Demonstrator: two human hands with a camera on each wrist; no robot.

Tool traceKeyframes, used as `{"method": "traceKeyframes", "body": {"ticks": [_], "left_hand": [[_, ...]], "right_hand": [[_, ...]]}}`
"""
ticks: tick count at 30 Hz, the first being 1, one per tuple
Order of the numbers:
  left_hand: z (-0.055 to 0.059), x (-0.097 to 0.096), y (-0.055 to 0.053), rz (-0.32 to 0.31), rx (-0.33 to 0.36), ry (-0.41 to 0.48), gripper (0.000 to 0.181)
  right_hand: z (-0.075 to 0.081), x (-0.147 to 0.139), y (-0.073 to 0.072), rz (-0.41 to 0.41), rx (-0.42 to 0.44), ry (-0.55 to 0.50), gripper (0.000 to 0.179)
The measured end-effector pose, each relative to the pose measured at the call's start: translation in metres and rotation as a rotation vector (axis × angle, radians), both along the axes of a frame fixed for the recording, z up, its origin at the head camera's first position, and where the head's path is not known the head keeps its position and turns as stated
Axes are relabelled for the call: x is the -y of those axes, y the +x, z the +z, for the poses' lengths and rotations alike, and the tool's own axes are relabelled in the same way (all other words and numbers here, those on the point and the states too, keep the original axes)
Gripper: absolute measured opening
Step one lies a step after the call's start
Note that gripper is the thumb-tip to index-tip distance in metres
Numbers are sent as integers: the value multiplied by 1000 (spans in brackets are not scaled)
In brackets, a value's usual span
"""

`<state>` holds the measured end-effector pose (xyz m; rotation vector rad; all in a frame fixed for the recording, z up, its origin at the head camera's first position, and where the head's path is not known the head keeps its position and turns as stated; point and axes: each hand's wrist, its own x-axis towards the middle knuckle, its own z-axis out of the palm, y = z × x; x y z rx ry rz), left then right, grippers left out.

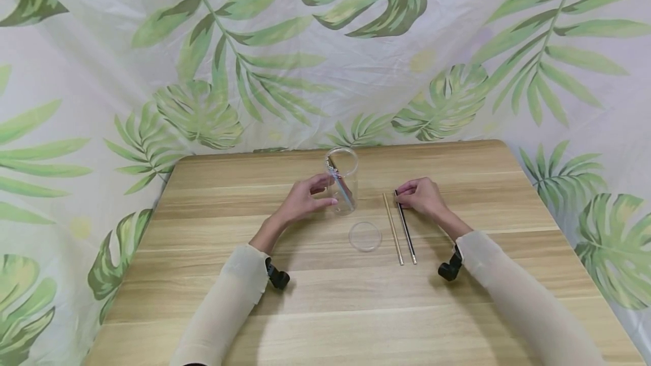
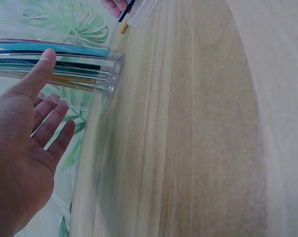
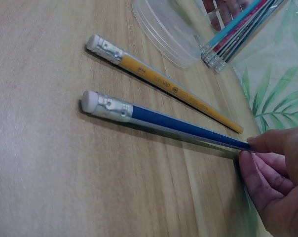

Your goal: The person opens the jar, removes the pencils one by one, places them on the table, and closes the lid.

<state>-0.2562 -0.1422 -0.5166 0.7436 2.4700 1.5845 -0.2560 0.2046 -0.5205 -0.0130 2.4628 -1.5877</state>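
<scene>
A clear plastic jar (image 1: 342, 199) stands upright on the table, with several pencils (image 2: 75, 52) leaning inside, eraser ends down in the left wrist view. My left hand (image 1: 307, 196) is at the jar's left side, fingers relaxed and spread, the thumb across its wall; firm contact cannot be told. My right hand (image 1: 421, 195) pinches the far end of a dark blue pencil (image 3: 183, 127) between thumb and fingers. The pencil's eraser end points towards me. Beside it, to the left, lies a yellow pencil (image 3: 164, 84), roughly parallel and untouched.
A round clear lid (image 1: 365, 236) lies flat in front of the jar, left of the yellow pencil. All of this sits on a wood-grain table (image 1: 330, 309). Behind the table's far edge hangs a leaf-print cloth (image 1: 305, 72).
</scene>
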Motion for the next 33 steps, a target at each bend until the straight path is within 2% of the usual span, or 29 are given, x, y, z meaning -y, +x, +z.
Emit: {"method": "traceKeyframes", "body": {"ticks": [12, 20, 25, 33], "left_hand": [[-3, 2, -3, 12, -23, -21, 71], [-4, 2, -3, 6, -35, -42, 71], [-4, 2, -4, 1, -54, -48, 70], [-6, 3, -4, 8, -38, -32, 69]], "right_hand": [[-2, 3, 0, -32, -95, 143, 18], [-2, 4, 4, -8, -133, 216, 16], [-2, 3, 5, 1, -139, 215, 17], [1, -1, 4, 5, -168, 243, 19]]}}
